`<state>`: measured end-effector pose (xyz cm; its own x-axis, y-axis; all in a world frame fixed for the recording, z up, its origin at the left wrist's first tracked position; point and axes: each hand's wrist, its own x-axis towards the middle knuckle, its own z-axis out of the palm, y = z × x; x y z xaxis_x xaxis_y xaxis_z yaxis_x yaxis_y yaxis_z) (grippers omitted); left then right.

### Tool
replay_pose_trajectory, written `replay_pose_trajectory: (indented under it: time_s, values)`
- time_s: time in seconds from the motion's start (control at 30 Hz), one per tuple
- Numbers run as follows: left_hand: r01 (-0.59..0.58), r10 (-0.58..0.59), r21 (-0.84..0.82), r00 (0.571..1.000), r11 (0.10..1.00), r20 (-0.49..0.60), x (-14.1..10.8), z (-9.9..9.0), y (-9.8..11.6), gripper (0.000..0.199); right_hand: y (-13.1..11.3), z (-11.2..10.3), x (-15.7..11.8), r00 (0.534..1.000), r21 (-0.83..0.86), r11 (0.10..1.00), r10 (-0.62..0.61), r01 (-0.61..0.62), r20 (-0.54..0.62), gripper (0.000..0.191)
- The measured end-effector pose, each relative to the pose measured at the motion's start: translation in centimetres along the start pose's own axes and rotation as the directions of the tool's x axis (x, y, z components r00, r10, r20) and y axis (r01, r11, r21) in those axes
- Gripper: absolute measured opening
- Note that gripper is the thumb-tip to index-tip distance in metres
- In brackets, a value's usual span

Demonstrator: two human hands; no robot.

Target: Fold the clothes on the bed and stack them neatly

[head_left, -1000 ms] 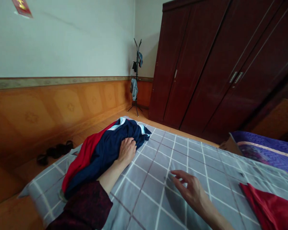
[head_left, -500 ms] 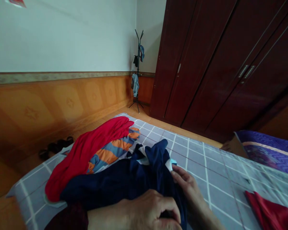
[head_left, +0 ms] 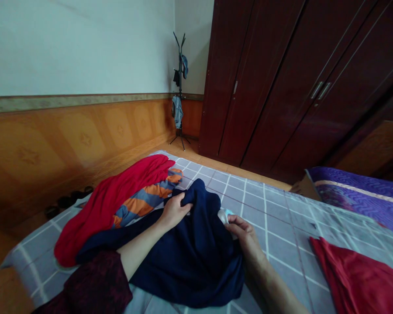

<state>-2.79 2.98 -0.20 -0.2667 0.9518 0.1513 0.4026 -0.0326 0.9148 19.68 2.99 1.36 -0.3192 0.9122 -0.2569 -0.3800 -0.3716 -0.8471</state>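
Observation:
A dark navy garment (head_left: 199, 257) lies bunched and partly spread on the bed. My left hand (head_left: 176, 210) is closed on a fold near its far end, with the fingertips pressed into the cloth. At the garment's right side, my right hand (head_left: 244, 233) pinches a small white piece (head_left: 222, 216) along its edge. A bit of light blue shows just behind that white piece; whether it belongs to the garment I cannot tell. Left of the navy cloth lie a long red cloth (head_left: 114, 196) and an orange-and-grey patterned cloth (head_left: 144, 198).
The bed has a grey checked sheet (head_left: 268, 205). A shiny red cloth (head_left: 363, 270) lies at the right, with purple bedding (head_left: 360, 192) beyond it. A coat stand (head_left: 180, 87) and dark red wardrobe (head_left: 268, 78) stand behind. Dark shoes (head_left: 67, 200) sit on the floor at left.
My left hand has moved forward and left, from the near side of the navy garment to its far end. More of the garment now lies spread toward me. My right hand still pinches the white piece.

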Motion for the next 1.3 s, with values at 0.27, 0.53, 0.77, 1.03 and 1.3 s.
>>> replay_pose_trajectory:
  time_s: [0.27,0.53,0.77,1.03,1.3]
  values:
    - [-0.054,0.046,-0.171,0.997,0.984,-0.054,-1.6,-2.9,2.8,0.028,-0.1,-1.8,1.6,0.986,-0.206,0.970,-0.148,0.129,-0.079,0.037]
    - [-0.124,0.131,-0.072,0.986,0.990,0.104,-6.9,-0.9,6.2,0.018,-0.2,-2.0,1.9,0.936,-0.775,0.565,-0.340,0.283,0.094,0.036]
    - [-0.084,0.084,0.033,0.996,0.996,0.023,-6.5,0.3,2.5,0.024,-0.3,-1.9,1.2,0.911,-0.761,0.561,-0.400,0.327,0.096,0.022]
    - [-0.056,0.056,-0.003,0.998,0.998,0.033,-5.7,0.5,1.1,0.035,-0.5,-2.6,1.7,0.939,-0.556,0.778,-0.343,0.292,0.014,0.031]
    - [-0.053,0.037,-0.101,0.988,0.993,-0.153,-6.3,-3.8,6.3,0.032,-3.0,-1.3,-0.1,0.978,-0.318,0.926,-0.210,0.201,0.006,0.029]
